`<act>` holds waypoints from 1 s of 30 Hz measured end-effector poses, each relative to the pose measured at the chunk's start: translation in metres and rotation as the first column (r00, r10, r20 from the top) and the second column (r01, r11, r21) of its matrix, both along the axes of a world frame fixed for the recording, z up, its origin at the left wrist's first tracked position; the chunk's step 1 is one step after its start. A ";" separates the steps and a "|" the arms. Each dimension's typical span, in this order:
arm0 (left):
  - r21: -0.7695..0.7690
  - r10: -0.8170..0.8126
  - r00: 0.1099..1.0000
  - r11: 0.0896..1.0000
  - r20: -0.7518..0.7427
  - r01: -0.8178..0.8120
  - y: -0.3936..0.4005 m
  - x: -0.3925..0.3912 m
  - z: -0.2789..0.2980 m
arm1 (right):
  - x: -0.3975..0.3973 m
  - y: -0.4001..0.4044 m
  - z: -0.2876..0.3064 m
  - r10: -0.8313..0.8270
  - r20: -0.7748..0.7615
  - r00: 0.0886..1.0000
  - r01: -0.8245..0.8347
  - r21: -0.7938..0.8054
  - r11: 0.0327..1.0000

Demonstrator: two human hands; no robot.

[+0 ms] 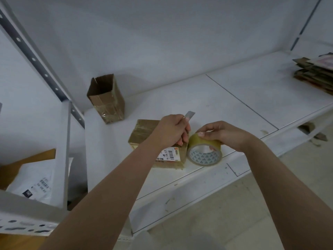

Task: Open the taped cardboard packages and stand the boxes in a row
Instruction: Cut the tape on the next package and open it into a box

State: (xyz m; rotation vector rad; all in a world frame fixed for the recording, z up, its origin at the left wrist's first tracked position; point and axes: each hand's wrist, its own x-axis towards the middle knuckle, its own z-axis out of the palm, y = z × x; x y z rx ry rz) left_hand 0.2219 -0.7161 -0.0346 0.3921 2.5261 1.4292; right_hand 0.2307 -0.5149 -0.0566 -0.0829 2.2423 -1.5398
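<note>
Left hand (pixel 171 131) first, from my seat watching the head camera, the only view I have: its fingers are curled tight round a thin grey utility blade (pixel 190 114), whose tip pokes up past the knuckles, and the fist hovers over or rests on the flat brown cardboard package wrapped in glossy tape (pixel 144 131); I cannot tell whether it touches. I judge the blade is held upright, away from the other hand, ready for the cut rather than cutting. The package lies flat near the front of the white metal shelf (pixel 234 98), its white barcode label (pixel 169 153) facing up, which leaves the taped seams easy to reach. My right hand (pixel 219 133) grips the top of a roll of yellowish clear packing tape (pixel 204 152), thumb and fingers curved over its rim; the roll stands on edge, just beside the package's right side, and I read the grip as moving it aside so the blade has room. 1 opened brown cardboard box (pixel 106 98) stands upright at the back left, its flaps open, the likely start of the row. A stack of flattened cardboard (pixel 314 74) sits well apart at the far right. White plastic mailers with printed labels (pixel 34 184) lie in the lower left rack.
</note>
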 end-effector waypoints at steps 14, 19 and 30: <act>-0.036 -0.022 0.999 0.999 -0.040 0.021 0.003 0.007 0.002 | -0.003 -0.006 -0.027 0.039 0.069 0.997 -0.064 0.424 0.903; -0.056 -0.027 1.000 0.998 0.011 0.027 0.001 0.007 0.006 | 0.010 0.003 -0.027 -0.044 0.016 0.999 0.039 0.205 0.978; -0.672 -0.278 0.959 0.699 0.059 0.244 0.021 0.007 0.033 | 0.026 0.018 -0.014 -0.187 -0.009 0.982 0.187 0.082 0.979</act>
